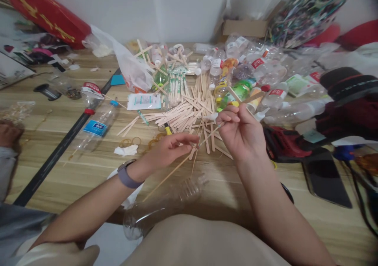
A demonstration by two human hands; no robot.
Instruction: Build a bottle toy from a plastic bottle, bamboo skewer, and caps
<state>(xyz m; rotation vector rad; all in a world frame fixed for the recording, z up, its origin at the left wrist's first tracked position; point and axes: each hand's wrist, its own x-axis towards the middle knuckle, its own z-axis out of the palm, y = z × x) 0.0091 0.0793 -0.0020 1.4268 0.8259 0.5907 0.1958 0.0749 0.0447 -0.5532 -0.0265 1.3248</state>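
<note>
My right hand [240, 134] is closed, with the fingers curled round a cross of flat craft sticks [252, 97] whose ends stick out above the fingertips. A thin wooden skewer [168, 174] slants from low on the left up towards my right hand. My left hand [174, 147], with a watch on its wrist, has thumb and fingertips closed around the skewer near its middle. Beneath my hands a clear, empty plastic bottle [165, 203] lies on its side against my body. Just past my fingers lies a loose pile of craft sticks [184, 110].
A bottle with a blue label [96, 128] lies at left beside a long black strip [63, 150]. Many plastic bottles [276, 96] crowd the back right. A red tool [288, 146] and a black phone [326, 177] lie at right. Another person's hand [10, 134] rests at far left.
</note>
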